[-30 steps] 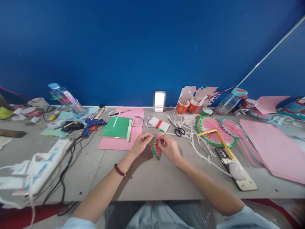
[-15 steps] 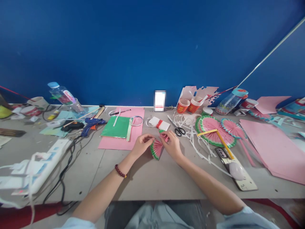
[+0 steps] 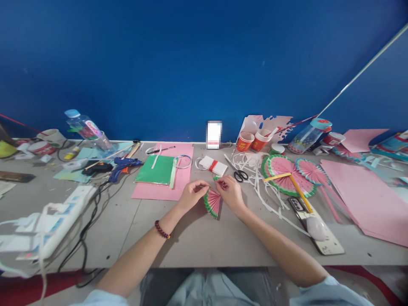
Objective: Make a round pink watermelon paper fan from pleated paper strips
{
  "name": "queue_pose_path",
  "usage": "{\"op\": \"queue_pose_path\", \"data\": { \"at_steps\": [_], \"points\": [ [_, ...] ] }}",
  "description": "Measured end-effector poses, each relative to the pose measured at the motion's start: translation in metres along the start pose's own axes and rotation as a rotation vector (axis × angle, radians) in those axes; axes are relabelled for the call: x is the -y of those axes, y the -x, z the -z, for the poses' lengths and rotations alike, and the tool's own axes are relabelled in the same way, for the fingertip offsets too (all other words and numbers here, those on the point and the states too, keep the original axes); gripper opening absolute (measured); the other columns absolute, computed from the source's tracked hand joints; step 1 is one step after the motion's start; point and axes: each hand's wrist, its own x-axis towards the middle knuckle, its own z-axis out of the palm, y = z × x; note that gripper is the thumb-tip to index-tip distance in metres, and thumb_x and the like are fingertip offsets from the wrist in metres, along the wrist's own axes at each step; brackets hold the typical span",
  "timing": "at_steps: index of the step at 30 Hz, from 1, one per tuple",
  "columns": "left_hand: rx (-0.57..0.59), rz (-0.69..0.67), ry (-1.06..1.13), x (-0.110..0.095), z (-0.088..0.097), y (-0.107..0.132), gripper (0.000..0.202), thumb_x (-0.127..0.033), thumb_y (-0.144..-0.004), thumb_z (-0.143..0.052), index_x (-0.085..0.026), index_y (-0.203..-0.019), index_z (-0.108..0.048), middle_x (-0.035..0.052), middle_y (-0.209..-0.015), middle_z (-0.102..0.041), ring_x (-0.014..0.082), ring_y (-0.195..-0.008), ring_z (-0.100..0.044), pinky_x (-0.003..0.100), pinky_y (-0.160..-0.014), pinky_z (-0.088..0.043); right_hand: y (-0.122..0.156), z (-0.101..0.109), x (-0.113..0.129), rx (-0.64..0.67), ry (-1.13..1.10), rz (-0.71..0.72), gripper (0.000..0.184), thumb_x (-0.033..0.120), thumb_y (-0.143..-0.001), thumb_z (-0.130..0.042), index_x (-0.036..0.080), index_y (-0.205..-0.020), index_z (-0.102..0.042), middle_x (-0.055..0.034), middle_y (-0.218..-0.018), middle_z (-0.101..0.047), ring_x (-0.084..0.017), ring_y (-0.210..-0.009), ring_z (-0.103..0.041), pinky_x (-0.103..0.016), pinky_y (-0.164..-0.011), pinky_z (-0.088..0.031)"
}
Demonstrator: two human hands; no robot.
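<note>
A pleated paper fan (image 3: 212, 204), pink with a green and white edge, is partly spread between my hands just above the table. My right hand (image 3: 230, 193) pinches it near its gathered end, and the fingers hide part of the folds. On the fan's other side, my left hand (image 3: 195, 194) has thumb and forefinger closed together at its upper left edge. Beyond my hands lies a white folded bundle (image 3: 214, 166) with a red band. Black-handled scissors (image 3: 239, 175) rest right of it.
To the left are a green paper pack (image 3: 156, 169) on pink paper, a blue glue gun (image 3: 123, 166) and a power strip (image 3: 68, 219). At right lie white paper strips (image 3: 264, 199), finished round fans (image 3: 282, 170), a phone (image 3: 328, 238) and pink sheets (image 3: 366, 199). Paper cups (image 3: 245, 141) stand behind.
The fan has shifted slightly right and down, with its pleated edge lower than before. My left hand has moved a little to the right; my right hand stays nearly in place.
</note>
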Motion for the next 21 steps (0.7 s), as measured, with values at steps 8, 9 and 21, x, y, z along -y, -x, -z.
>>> {"op": "queue_pose_path", "data": {
  "at_steps": [8, 9, 21],
  "points": [
    [-0.095, -0.003, 0.058, 0.003, 0.0, -0.004, 0.018, -0.032, -0.071, -0.065, -0.016, -0.079, -0.064, 0.0043, -0.081, -0.067, 0.0169, -0.078, -0.061, 0.027, -0.072, -0.048, 0.004, 0.0, 0.015, 0.022, -0.021, 0.1, 0.007, 0.019, -0.077, -0.057, 0.02, -0.073, -0.062, -0.0026, -0.074, -0.064, -0.018, -0.072, -0.056, -0.032, -0.072, -0.043],
    [-0.109, -0.003, 0.07, 0.003, 0.0, -0.005, 0.019, -0.031, -0.07, -0.067, -0.016, -0.08, -0.063, 0.0037, -0.08, -0.067, 0.0165, -0.077, -0.061, 0.027, -0.071, -0.048, 0.005, 0.0, 0.016, 0.025, -0.021, 0.108, 0.007, 0.019, -0.078, -0.057, 0.02, -0.073, -0.062, -0.0026, -0.075, -0.064, -0.018, -0.073, -0.057, -0.032, -0.073, -0.043],
    [-0.09, -0.099, 0.019, 0.002, 0.001, -0.003, 0.017, -0.028, -0.075, -0.063, -0.017, -0.087, -0.063, 0.0046, -0.088, -0.067, 0.0167, -0.082, -0.064, 0.028, -0.076, -0.051, 0.006, -0.003, 0.013, 0.025, -0.022, 0.191, 0.006, 0.018, -0.081, -0.056, 0.021, -0.079, -0.061, -0.0033, -0.08, -0.065, -0.019, -0.077, -0.058, -0.034, -0.075, -0.044]
  ]
}}
